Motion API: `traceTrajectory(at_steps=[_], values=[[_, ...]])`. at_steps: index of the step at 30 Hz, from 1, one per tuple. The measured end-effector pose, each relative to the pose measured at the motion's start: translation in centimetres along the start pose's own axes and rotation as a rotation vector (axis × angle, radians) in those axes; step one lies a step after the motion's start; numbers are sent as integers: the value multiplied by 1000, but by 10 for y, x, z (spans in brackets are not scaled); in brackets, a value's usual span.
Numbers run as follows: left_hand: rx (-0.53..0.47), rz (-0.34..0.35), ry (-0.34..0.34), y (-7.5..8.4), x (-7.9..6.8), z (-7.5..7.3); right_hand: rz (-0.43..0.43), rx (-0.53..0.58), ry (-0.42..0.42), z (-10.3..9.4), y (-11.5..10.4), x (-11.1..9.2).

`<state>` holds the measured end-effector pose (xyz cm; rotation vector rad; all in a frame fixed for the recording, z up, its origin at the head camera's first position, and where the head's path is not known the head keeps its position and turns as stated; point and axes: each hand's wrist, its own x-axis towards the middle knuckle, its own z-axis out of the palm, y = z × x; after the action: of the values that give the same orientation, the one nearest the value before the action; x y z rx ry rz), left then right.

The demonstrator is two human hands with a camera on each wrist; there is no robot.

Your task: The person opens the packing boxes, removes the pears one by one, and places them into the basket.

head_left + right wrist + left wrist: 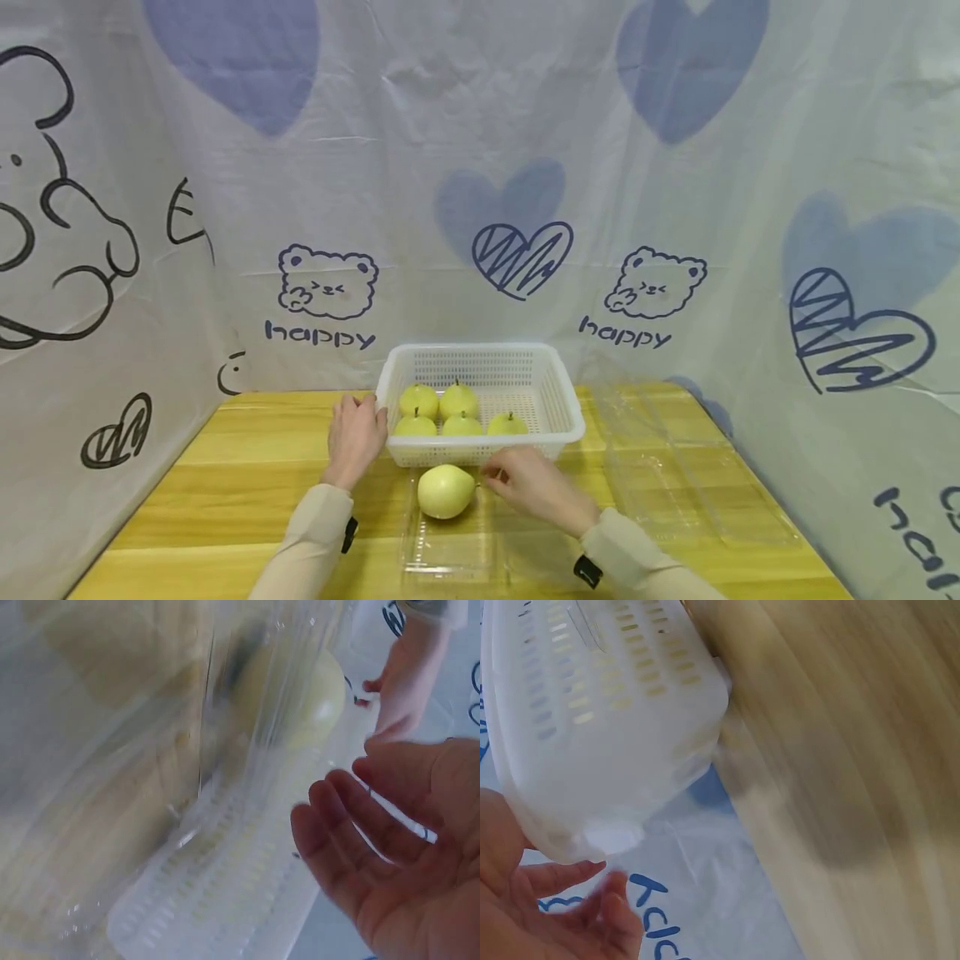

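A white plastic basket [543, 437] with slotted walls stands at the back of the table, several yellow-green pears [457, 400] inside. My left hand [356, 437] grips the basket's left rim; in the left wrist view its fingers [562, 877] curl at the rim's corner. Before the basket, one pear [446, 492] lies on its side in a clear plastic box [450, 554], its stem pointing right. Beside that stem is my right hand [536, 487], holding nothing. The right wrist view shows its fingers [330, 832] loosely bent, apart from the pear [322, 697].
More clear plastic boxes [660, 492] lie along the right side of the wooden table [225, 483]. A printed white cloth [420, 283] hangs close behind the basket and at both sides.
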<state>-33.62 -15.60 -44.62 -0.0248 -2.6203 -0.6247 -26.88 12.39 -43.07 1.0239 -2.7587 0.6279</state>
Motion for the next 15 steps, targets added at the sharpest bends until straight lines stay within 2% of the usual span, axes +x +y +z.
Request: traceTrajectory(at_steps=[3,6,9,15], values=[[-26,-31,-114,-4,3,0,-65,-33,-64,8,-5,4],[-20,-55,-194,-5,5,1,-93,-80,-99,16,-10,9],[0,-71,-218,-4,7,1,-96,-94,-131,23,-11,15],[-4,-88,-241,-2,8,0,-168,-133,-212,34,-9,25]])
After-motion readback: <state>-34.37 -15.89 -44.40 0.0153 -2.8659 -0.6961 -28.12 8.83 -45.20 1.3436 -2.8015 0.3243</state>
